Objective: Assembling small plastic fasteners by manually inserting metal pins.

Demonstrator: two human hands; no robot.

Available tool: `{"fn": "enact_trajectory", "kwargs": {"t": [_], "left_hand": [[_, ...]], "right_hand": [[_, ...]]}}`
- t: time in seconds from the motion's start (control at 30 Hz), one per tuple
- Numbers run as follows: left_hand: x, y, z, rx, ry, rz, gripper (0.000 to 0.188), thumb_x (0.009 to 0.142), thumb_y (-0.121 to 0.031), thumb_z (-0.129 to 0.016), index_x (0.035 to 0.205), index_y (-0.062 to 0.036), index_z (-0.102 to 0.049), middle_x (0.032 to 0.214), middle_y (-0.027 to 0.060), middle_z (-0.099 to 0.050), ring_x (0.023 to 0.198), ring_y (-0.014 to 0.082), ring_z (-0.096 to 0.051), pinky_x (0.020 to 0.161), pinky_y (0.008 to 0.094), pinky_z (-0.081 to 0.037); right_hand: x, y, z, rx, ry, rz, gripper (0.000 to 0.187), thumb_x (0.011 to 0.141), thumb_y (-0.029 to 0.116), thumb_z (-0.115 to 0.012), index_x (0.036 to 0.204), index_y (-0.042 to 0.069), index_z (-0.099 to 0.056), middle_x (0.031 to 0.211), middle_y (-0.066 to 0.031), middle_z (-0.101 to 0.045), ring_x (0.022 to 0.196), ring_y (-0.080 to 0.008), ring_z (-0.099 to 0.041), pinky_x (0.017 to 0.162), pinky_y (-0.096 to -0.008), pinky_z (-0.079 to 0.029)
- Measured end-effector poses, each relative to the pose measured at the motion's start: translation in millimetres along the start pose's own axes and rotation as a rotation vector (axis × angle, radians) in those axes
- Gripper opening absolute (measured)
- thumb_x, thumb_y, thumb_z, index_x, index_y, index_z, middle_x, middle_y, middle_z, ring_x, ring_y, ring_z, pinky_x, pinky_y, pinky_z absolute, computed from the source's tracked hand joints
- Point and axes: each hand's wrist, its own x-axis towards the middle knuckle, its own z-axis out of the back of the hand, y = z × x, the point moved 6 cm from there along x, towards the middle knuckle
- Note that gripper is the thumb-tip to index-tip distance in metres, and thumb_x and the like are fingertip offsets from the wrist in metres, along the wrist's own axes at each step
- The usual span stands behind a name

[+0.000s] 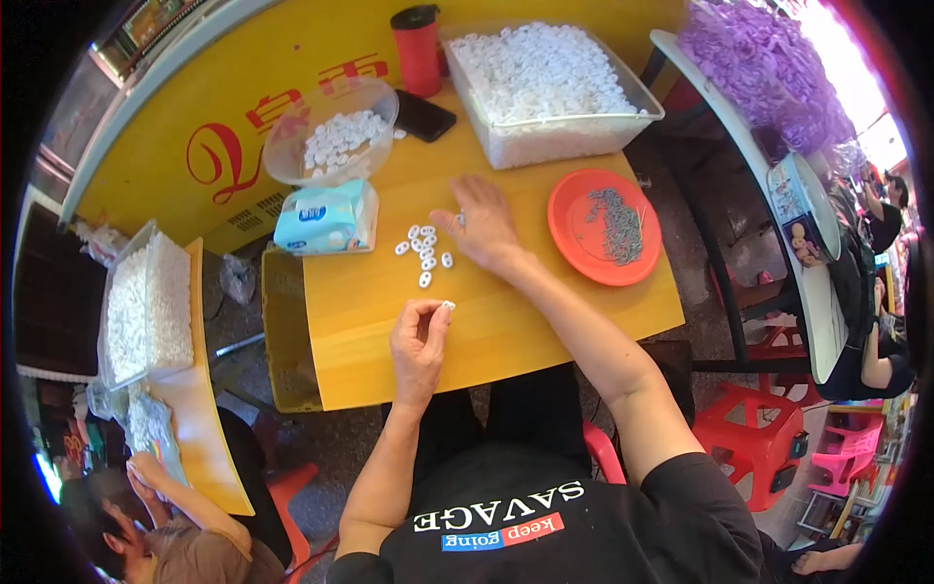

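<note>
My left hand (418, 352) is near the table's front edge, thumb and fingertips pinching a small white plastic piece (449, 306). Palm down, my right hand (484, 226) reaches over the middle of the table with its fingers stretched out. One white piece (460, 220) shows beside its thumb; what lies beneath the palm is hidden. Left of that hand, several oval white pieces with two dark holes (427, 253) lie loosely scattered on the yellow table (389, 331). A red round plate (574, 255) to the right bears a heap of small grey metal parts (619, 229).
Along the back stand a large clear bin (545, 146) and a clear bowl (282, 161), both with white pieces, a black phone (425, 116) and a red tumbler (418, 58). A tissue pack (326, 217) sits at left. Another person (185, 535) works at lower left.
</note>
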Motion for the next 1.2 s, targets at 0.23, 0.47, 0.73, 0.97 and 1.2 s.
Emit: {"fn": "enact_trajectory", "kwargs": {"t": [0.23,0.47,0.73,0.97,1.2], "left_hand": [[-0.4,1.5,2.2,0.015,-0.005,0.063,0.005,0.095,-0.006,-0.062,0.094,-0.0009,-0.060,0.081,-0.0014,-0.057,0.072,0.0045,-0.050,0.064,0.0200,-0.043],[-1.7,3.7,6.2,0.044,-0.019,0.030,0.007,0.094,-0.006,-0.063,0.092,0.0003,-0.060,0.084,0.0014,-0.057,0.074,0.0071,-0.053,0.067,0.0210,-0.044],[-1.6,4.2,9.7,0.170,-0.009,0.043,0.007,0.091,-0.003,-0.065,0.090,0.0014,-0.060,0.082,0.0077,-0.058,0.072,0.0143,-0.056,0.065,0.0248,-0.045],[3.4,-5.3,5.9,0.236,-0.005,0.027,0.006,0.090,-0.002,-0.065,0.089,0.0009,-0.060,0.082,0.0091,-0.059,0.071,0.0170,-0.056,0.064,0.0260,-0.045],[6.2,-16.6,-3.4,0.302,0.026,-0.029,0.005,0.090,-0.001,-0.065,0.090,0.0006,-0.060,0.083,0.0079,-0.057,0.072,0.0158,-0.054,0.064,0.0256,-0.044]], "right_hand": [[3.6,47.4,78.2,0.353,-0.026,0.288,0.031,0.088,0.014,-0.068,0.118,0.005,-0.066,0.134,-0.0236,-0.053,0.126,-0.0372,-0.051,0.104,-0.0424,-0.043],[147.6,-28.7,187.7,0.673,0.078,-0.163,0.042,0.096,0.018,-0.058,0.133,-0.002,-0.051,0.131,-0.0167,-0.057,0.119,-0.0247,-0.057,0.099,-0.0366,-0.048],[212.8,-143.8,114.9,0.821,0.352,-0.660,0.052,0.096,0.029,-0.060,0.133,-0.003,-0.044,0.127,-0.0189,-0.053,0.115,-0.0306,-0.057,0.095,-0.0412,-0.049],[288.7,-157.6,109.1,0.815,-0.077,-0.363,0.030,0.091,0.022,-0.059,0.112,0.002,-0.064,0.097,-0.0068,-0.066,0.086,-0.0238,-0.063,0.074,-0.0368,-0.050],[315.9,-178.1,87.0,0.253,-0.074,-0.200,0.030,0.090,0.029,-0.055,0.106,0.008,-0.068,0.098,-0.0159,-0.070,0.088,-0.0308,-0.065,0.081,-0.0385,-0.050]]}}
